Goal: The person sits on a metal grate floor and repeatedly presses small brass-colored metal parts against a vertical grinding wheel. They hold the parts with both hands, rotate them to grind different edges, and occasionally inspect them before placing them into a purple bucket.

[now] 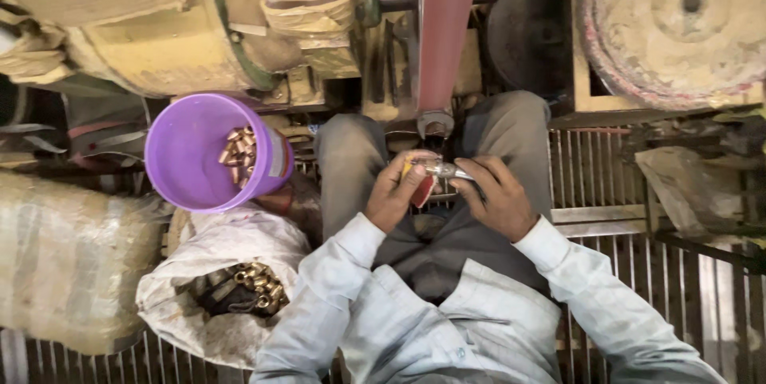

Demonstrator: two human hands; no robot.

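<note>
Dusty machinery crowds the workshop around the red sanding belt (443, 25), which runs down toward my lap so I can work seated. Just below its lower end, my left hand (396, 190) and right hand (496, 192) both close on a small shiny metal fitting (444, 169), steadying it from two sides. Left of the belt, within easy reach, a purple bucket (191, 157) holds brass pieces (239, 153); below it, more spill from a white sack (215, 248).
</note>
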